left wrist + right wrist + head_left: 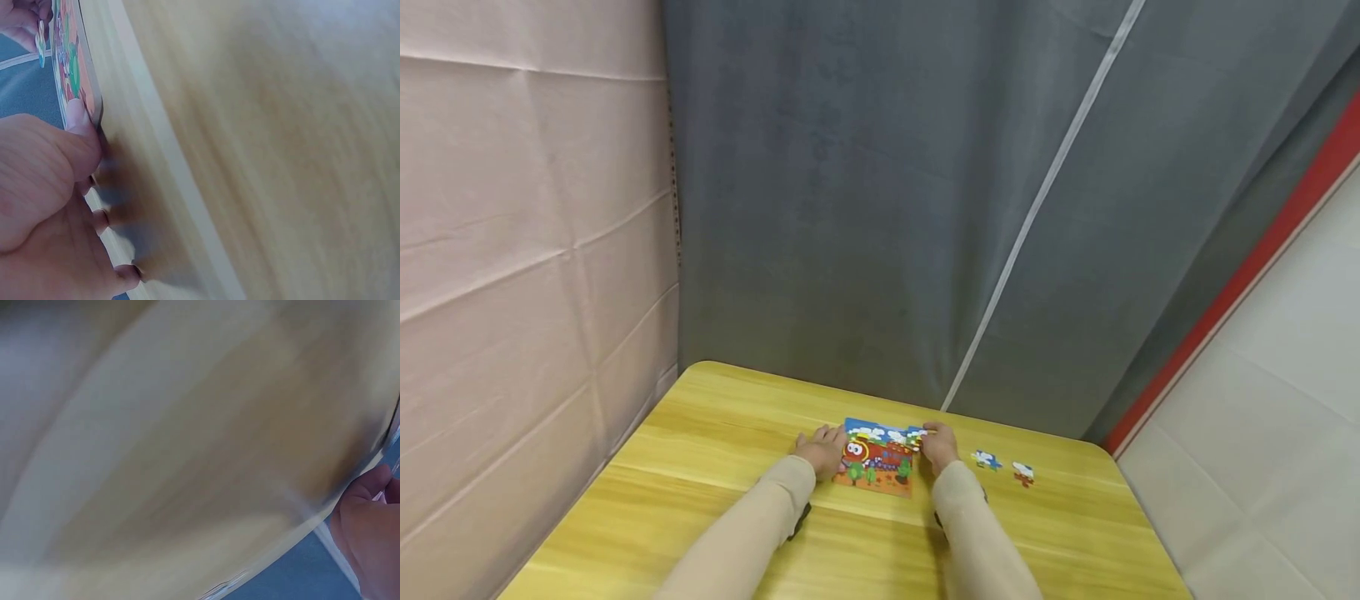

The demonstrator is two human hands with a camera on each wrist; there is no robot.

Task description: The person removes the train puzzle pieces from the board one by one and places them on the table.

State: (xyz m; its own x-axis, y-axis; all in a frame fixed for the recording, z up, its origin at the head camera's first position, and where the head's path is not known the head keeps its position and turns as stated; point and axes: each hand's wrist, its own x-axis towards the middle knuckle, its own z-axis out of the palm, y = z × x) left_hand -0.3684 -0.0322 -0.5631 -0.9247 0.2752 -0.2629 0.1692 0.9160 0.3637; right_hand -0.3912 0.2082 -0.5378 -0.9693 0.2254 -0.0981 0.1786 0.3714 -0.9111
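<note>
A colourful jigsaw puzzle, with a red round-faced figure and green trees, lies on the table. My left hand rests at its left side. In the left wrist view the thumb of this hand touches the puzzle's edge, and the other fingers reach down to the tabletop. At the upper right corner of the picture, my right hand pinches a blue and white puzzle piece. That puzzle piece stands tilted up in the left wrist view. The right wrist view shows mostly the back of the hand.
Two loose puzzle pieces lie to the right of my right hand: a blue and white piece and a white and red-brown piece. The wooden table ends at a grey curtain behind the puzzle.
</note>
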